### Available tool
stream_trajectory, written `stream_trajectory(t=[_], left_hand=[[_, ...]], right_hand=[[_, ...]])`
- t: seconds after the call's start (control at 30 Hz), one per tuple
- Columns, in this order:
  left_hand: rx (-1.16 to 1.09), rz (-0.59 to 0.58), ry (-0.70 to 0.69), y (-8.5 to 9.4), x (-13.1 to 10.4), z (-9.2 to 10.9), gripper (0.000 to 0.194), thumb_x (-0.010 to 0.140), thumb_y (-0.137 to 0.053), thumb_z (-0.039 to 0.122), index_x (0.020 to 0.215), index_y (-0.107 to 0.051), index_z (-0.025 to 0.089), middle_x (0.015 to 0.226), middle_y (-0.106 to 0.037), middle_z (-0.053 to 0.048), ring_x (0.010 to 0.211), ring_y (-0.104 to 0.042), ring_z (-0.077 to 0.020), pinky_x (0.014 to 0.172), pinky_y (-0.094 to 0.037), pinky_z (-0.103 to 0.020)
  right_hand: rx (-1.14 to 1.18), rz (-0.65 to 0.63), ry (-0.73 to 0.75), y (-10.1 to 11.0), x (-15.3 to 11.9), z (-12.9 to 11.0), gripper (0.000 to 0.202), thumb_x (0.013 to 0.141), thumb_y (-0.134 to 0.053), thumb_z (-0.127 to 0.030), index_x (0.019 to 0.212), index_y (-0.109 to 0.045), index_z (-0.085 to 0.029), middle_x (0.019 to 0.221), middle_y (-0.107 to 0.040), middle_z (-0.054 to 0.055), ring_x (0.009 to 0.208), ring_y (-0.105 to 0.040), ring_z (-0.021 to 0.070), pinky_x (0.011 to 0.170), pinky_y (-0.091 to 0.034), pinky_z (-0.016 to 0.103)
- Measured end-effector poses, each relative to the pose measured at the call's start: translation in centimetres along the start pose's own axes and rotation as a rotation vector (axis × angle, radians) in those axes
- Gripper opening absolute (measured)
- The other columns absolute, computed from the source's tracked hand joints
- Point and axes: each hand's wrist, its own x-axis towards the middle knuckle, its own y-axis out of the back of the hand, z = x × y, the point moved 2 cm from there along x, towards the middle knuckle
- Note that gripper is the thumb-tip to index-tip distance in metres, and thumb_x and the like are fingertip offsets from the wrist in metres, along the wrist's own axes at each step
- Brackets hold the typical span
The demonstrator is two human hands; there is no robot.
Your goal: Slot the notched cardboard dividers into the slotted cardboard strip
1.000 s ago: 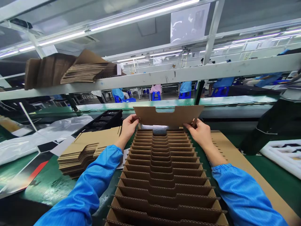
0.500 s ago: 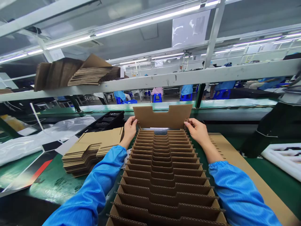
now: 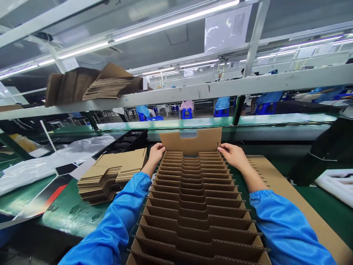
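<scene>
A notched cardboard divider [image 3: 193, 144] stands upright at the far end of a long row of slotted cardboard partitions [image 3: 193, 213]. It sticks up higher than the others. My left hand [image 3: 155, 155] is closed in a pinch at its lower left corner. On the other side, my right hand [image 3: 234, 156] pinches near its lower right edge, thumb and forefinger together. The divider's bottom edge is hidden behind the last partitions. A stack of flat, notched dividers [image 3: 116, 169] lies left of my left forearm.
A long slotted cardboard strip [image 3: 292, 198] lies on the green bench at right. Clear plastic sheeting [image 3: 66, 154] and black trays [image 3: 128, 140] are at left. A shelf beam [image 3: 176, 90] crosses ahead, carrying cardboard bundles [image 3: 107, 86]. A dark post [image 3: 314, 154] stands at right.
The divider sits lower, closer to the row of partitions, and tilts slightly. Both hands have come down a little with it and lie nearer together.
</scene>
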Motion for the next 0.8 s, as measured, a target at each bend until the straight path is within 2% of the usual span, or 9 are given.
stream_trajectory(t=[0.17,0.4,0.5,0.67,0.8], left_hand=[[0.051,-0.024,0.021,0.5,0.1,-0.1,0.024,0.071,-0.082,0.039,0.076,-0.070,0.020,0.075,-0.069,-0.002,0.070,-0.060,-0.0183,0.068,-0.048,-0.030],[0.127,0.027,-0.008,0.3,0.5,0.0,0.022,0.072,-0.082,0.039,0.079,-0.071,0.021,0.073,-0.069,-0.002,0.072,-0.063,-0.0208,0.071,-0.052,-0.032],[0.164,0.051,-0.025,0.3,0.4,0.2,0.020,0.071,-0.081,0.037,0.078,-0.072,0.021,0.071,-0.069,-0.002,0.072,-0.064,-0.0211,0.072,-0.052,-0.032],[0.209,0.052,-0.043,0.6,-0.2,0.8,0.016,0.071,-0.079,0.034,0.076,-0.073,0.021,0.068,-0.069,-0.002,0.074,-0.066,-0.0236,0.074,-0.053,-0.033],[0.208,0.045,-0.059,0.8,-0.7,1.1,0.025,0.073,-0.078,0.034,0.094,-0.078,0.020,0.075,-0.072,-0.002,0.079,-0.069,-0.0247,0.079,-0.055,-0.034]], right_hand=[[-0.006,-0.051,0.024,0.3,0.0,0.0,0.044,0.090,-0.058,-0.066,0.081,-0.076,-0.026,0.067,-0.070,0.004,0.060,-0.058,0.0220,0.061,-0.040,0.035],[0.031,-0.095,0.077,0.9,0.0,-0.1,0.051,0.093,-0.056,-0.071,0.083,-0.076,-0.025,0.073,-0.074,0.005,0.067,-0.063,0.0230,0.064,-0.045,0.035],[0.046,-0.102,0.085,1.1,0.0,-0.2,0.048,0.092,-0.056,-0.067,0.083,-0.077,-0.024,0.075,-0.076,0.006,0.069,-0.065,0.0244,0.067,-0.048,0.037],[0.048,-0.106,0.078,1.2,-0.3,-0.4,0.042,0.092,-0.057,-0.058,0.088,-0.080,-0.024,0.089,-0.081,0.008,0.084,-0.072,0.0290,0.077,-0.053,0.040],[0.018,-0.138,0.064,1.0,-0.6,-0.3,0.033,0.096,-0.059,-0.049,0.090,-0.080,-0.023,0.095,-0.082,0.007,0.090,-0.073,0.0277,0.083,-0.053,0.038]])
